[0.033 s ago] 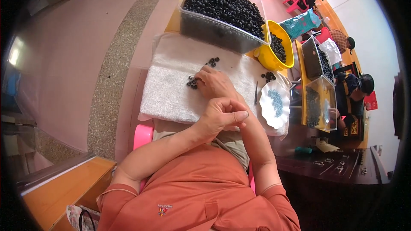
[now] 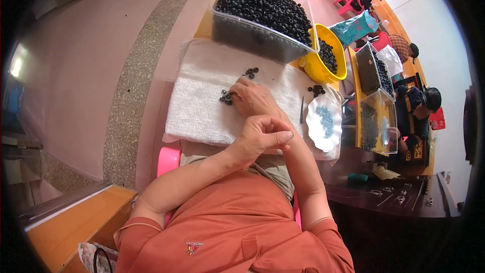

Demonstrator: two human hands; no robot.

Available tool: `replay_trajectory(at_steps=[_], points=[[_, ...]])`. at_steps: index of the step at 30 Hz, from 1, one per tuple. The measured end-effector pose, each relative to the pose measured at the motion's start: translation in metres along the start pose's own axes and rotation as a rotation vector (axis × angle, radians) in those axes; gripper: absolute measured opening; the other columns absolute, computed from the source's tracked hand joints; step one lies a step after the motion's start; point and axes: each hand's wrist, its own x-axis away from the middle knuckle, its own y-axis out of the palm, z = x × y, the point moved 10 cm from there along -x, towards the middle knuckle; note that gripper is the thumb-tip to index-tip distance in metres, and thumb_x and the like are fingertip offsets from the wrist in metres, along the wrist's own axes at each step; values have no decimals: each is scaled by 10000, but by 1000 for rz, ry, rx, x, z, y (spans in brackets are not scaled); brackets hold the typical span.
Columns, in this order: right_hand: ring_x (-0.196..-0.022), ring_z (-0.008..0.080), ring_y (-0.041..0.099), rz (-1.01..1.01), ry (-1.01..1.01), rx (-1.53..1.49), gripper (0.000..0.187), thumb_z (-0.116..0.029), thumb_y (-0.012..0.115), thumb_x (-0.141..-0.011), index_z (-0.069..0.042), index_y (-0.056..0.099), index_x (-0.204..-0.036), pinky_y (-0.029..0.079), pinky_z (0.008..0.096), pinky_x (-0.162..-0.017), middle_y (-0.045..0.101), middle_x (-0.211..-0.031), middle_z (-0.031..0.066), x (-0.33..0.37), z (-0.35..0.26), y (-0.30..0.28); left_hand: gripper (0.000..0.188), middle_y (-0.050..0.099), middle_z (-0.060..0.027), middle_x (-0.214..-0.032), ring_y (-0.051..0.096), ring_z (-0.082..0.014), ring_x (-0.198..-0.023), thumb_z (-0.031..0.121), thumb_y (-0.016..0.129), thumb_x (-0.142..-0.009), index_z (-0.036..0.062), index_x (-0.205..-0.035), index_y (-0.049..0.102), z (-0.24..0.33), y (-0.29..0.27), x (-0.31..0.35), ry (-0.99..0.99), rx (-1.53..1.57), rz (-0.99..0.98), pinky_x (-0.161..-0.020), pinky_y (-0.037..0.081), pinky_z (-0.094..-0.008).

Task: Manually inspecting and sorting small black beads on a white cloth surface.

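My right hand (image 2: pixel 252 97) reaches over the white towel (image 2: pixel 199 116), fingers bent down and closed at a small cluster of black ring-shaped pieces (image 2: pixel 227 100). Whatever its fingertips pinch is hidden. Across my right wrist lies my left hand (image 2: pixel 262 139), palm turned up, fingers curled in and thumb bent towards them; its contents, if any, cannot be made out. Just beyond my right hand are several more black rings (image 2: pixel 251 73). Tweezers, or a similar thin dark tool (image 2: pixel 302 110), lie to the right, beside a white scalloped dish (image 2: pixel 313 134) holding small pale-blue bits.
A clear tub (image 2: pixel 262 38) heaped with black rings stands at the far edge, with a yellow bowl (image 2: pixel 310 65) of them beside it. Loose black rings (image 2: pixel 317 90) lie near the dish. Other people work at tables on the right, one person (image 2: pixel 422 102) closest.
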Motion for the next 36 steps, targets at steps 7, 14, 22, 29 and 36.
replay_trajectory(at_steps=[7,14,22,29,36], points=[[-839,354,652,-43,20,5,160,-160,637,-852,-41,648,-958,533,435,-720,636,-963,154,0,1,1,126,681,-21,-881,663,-104,-773,96,709,-890,52,-990,645,2,2,-1,16,1,-4,-734,603,-304],[-811,355,651,-5,28,12,126,-156,653,-844,-30,660,-847,526,434,-705,657,-901,148,3,2,0,122,674,-20,-865,660,-104,-757,99,716,-885,48,-976,653,2,0,-2,24,-9,1,-724,611,-312],[-679,308,644,171,33,-325,91,-63,693,-783,2,647,-826,520,397,-636,638,-745,139,22,4,-23,109,672,-28,-856,667,-112,-758,92,713,-884,49,-962,650,4,0,0,19,-13,11,-715,613,-320],[-686,102,607,348,230,-839,108,-34,753,-790,7,675,-850,476,249,-591,648,-735,39,65,50,-25,97,661,-40,-860,664,-125,-764,89,702,-888,35,-954,656,4,-8,-5,80,-47,44,-702,602,-300],[-654,60,567,308,279,-905,52,-20,705,-855,7,679,-891,458,226,-587,639,-727,16,86,71,-31,95,663,-38,-862,651,-125,-759,76,707,-884,23,-948,661,5,-13,-7,100,-1,70,-716,581,-268]])
